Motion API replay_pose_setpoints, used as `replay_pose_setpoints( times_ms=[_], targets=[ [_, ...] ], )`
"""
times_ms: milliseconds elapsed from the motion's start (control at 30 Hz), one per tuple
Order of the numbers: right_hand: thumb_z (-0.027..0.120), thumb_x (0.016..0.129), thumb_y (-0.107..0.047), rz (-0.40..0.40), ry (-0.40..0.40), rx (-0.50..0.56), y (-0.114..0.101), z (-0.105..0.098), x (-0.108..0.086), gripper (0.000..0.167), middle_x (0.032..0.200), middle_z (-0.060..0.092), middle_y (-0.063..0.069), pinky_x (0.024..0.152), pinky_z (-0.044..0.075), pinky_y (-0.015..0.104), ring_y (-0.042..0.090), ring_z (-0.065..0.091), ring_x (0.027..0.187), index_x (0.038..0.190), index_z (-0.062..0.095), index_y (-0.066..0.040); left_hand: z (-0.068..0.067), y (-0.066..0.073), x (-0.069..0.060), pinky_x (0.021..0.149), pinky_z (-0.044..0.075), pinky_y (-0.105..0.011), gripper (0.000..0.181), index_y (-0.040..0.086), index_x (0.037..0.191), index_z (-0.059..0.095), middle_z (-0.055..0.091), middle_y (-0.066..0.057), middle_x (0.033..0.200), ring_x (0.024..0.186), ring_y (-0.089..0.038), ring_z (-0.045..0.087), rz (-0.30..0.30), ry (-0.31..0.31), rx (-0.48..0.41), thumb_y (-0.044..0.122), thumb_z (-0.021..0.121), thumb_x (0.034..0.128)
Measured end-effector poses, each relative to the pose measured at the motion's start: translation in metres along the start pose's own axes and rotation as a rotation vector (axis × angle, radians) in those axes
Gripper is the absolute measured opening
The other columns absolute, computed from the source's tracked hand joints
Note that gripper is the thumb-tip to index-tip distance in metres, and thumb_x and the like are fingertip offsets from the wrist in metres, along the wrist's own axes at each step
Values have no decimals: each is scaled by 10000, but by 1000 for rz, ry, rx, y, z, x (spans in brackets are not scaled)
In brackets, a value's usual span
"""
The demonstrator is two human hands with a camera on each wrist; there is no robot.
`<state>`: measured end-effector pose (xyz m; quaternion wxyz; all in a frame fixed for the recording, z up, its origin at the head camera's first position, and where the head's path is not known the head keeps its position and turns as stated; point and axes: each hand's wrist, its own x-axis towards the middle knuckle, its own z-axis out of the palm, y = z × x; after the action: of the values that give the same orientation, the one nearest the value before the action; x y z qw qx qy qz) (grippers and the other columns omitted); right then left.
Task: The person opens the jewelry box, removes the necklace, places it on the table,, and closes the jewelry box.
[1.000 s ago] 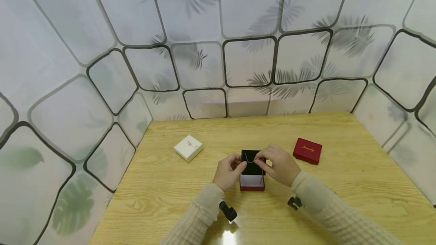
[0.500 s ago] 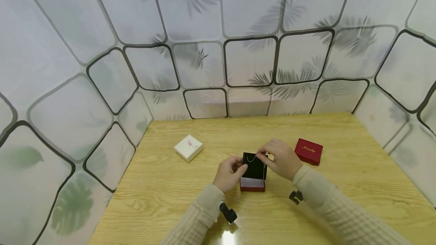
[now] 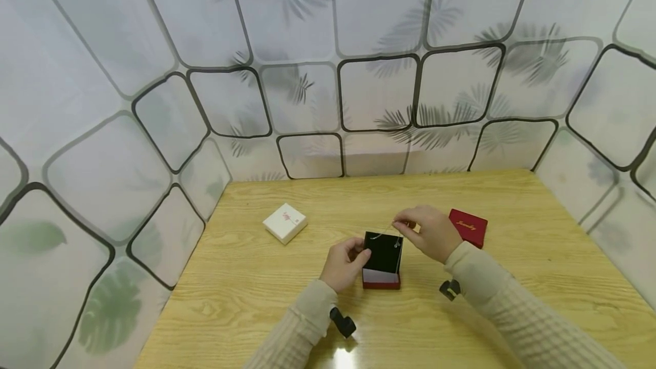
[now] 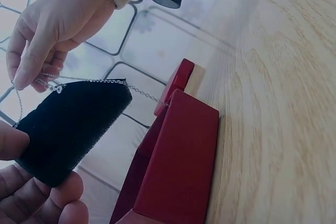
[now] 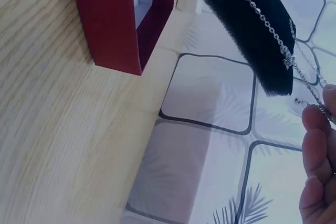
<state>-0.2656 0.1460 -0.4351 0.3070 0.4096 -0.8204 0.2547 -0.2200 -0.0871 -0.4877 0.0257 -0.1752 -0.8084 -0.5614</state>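
My left hand [image 3: 344, 265] holds a black velvet pad [image 3: 382, 253] by its left side, tilted up over an open red box base [image 3: 381, 286] with a pale inside. Above the pad's upper right corner, my right hand [image 3: 430, 233] pinches a fine silver chain necklace [image 5: 265, 22] between thumb and fingertips. Part of the chain still lies along the pad. In the left wrist view, one strand runs on toward the red box, and a small sparkling pendant [image 4: 59, 88] hangs near the right fingertips. The pad's underside is hidden in the head view.
A red lid [image 3: 468, 227] with gold lettering lies behind my right forearm. At the back left sits a small white box [image 3: 285, 223] with pink print. Patterned curtains [image 3: 376, 95] enclose the wooden table [image 3: 230, 300] at the back and sides.
The right hand has moved up and to the right, drawing the chain away from the pad. The left hand and pad have shifted only slightly, and more of the pad's face shows.
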Motion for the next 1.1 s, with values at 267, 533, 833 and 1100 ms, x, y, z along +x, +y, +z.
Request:
replay_pose_setpoints(
  times_ms=[267, 533, 833, 1100],
  targets=[
    [793, 774, -68, 58, -6, 25, 5, -1, -2, 145, 794, 657, -68, 581, 512, 288, 52, 563, 682, 862, 703, -140, -6, 20, -6, 653, 475, -217, 166, -35, 1070, 651, 643, -114, 890, 742, -110, 559, -3, -6, -19, 56, 553, 971],
    [779, 795, -67, 87, -22, 57, 7, -3, -1, 136, 785, 629, -91, 571, 496, 278, 31, 527, 674, 859, 689, -148, -2, -3, -1, 679, 481, -225, 198, 42, 1099, 651, 638, -23, 900, 777, -79, 559, -1, -4, -8, 170, 543, 996],
    [789, 787, -77, 121, -21, 46, 10, -4, -2, 147, 787, 621, -98, 592, 507, 272, 30, 533, 683, 850, 688, -163, -4, 2, -3, 706, 483, -232, 185, 32, 1097, 649, 644, -46, 923, 807, -94, 568, 25, 0, -19, 137, 534, 997],
    [795, 779, -75, 132, -10, 24, 10, -7, 0, 144, 787, 633, -80, 598, 516, 292, 49, 553, 694, 839, 690, -153, -4, -5, -2, 712, 478, -236, 189, 34, 1073, 643, 626, -39, 916, 809, -107, 558, 30, 8, -22, 172, 537, 998]
  ],
)
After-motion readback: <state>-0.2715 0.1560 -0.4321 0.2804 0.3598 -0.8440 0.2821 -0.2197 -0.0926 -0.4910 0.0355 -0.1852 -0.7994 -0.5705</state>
